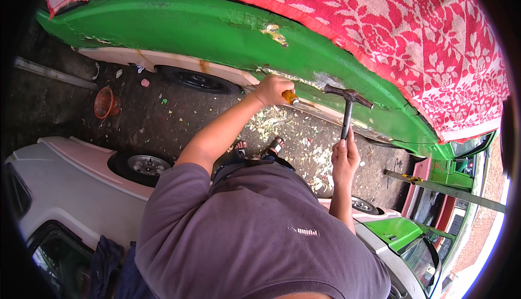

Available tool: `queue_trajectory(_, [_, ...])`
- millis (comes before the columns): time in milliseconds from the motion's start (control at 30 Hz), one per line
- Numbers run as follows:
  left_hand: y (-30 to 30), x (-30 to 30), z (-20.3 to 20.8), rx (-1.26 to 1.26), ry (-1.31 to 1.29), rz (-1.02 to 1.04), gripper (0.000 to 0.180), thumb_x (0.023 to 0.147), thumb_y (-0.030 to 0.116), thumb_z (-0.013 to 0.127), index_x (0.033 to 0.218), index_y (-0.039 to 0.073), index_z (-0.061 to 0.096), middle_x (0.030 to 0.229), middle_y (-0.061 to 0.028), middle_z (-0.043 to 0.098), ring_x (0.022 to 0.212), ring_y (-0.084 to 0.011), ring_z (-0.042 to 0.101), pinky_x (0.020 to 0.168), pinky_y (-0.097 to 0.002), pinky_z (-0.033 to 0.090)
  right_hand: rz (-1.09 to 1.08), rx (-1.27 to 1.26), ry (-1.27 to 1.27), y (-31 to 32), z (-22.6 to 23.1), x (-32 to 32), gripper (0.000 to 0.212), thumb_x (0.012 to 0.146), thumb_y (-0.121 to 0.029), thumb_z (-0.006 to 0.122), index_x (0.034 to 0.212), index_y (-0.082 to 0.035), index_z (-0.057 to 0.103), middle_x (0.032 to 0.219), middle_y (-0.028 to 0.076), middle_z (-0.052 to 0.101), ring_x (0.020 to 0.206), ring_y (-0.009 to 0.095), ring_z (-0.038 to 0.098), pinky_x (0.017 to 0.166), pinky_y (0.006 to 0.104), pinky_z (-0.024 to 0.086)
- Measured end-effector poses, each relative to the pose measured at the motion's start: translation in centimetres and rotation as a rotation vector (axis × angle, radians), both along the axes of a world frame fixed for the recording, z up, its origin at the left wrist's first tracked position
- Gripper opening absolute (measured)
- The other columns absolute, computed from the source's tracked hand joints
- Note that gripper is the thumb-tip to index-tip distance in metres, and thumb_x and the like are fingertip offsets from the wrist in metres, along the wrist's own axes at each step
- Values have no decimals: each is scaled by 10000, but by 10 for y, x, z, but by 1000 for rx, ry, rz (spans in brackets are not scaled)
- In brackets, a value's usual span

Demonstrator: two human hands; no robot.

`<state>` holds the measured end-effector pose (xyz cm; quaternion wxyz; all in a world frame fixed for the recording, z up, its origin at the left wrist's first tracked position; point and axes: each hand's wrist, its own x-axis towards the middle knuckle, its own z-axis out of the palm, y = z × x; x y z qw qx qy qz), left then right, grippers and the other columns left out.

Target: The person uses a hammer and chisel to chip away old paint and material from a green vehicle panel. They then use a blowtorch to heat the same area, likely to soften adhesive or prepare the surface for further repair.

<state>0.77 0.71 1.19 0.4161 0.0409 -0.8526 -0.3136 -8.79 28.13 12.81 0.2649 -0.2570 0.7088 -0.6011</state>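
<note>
My right hand [345, 160] is closed round the lower part of a hammer's [348, 109] dark shaft. Its metal head is raised, in front of the green car body panel [217, 33]. Further left, my left hand [273, 90] grips a hand tool with an amber handle [290, 97] close against the panel's lower edge. My fingers hide much of that tool, so its exact kind cannot be told. Around the hands the panel shows chipped paint, bare filler [275, 35] and a scraped grey patch [327, 80].
A red-and-white floral cloth [380, 22] covers the green car's upper part. Paint flakes [320, 158] litter the ground round my sandalled feet [277, 145]. A grey-and-pink car [81, 179] stands close behind me, an orange bucket [106, 103] lies at left, and a metal pole [445, 189] crosses at right.
</note>
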Motion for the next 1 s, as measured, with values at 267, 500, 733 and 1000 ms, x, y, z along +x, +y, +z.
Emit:
queue_trajectory(267, [-5,0,5,14,-26,21,164,641,110,753,674,80,595,655,-87,621,579,-270,621,517,-353,484,40,33,8,3,-5,0,493,998,-96,486,1468,-31,352,686,-47,411,557,20,358,477,173,298])
queue_trajectory(500, [-8,-6,5,38,24,66,167,642,93,751,674,67,589,664,-95,622,593,-267,625,529,-353,480,40,6,-34,0,-1,3,480,976,-89,515,1443,-39,410,705,-54,439,569,19,376,505,181,305])
queue_trajectory(733, [-6,-13,4,35,38,86,172,629,133,745,704,81,599,695,-97,622,656,-297,624,582,-391,489,166,165,734,-4,-25,16,492,954,-36,524,1435,-58,421,645,50,502,559,92,433,534,254,398])
queue_trajectory(1000, [-11,-16,13,81,81,157,193,622,82,747,689,48,569,660,-115,575,609,-316,577,543,-382,441,20,40,396,-4,-24,12,481,975,-48,497,1447,-50,404,672,-29,441,582,48,374,533,207,342])
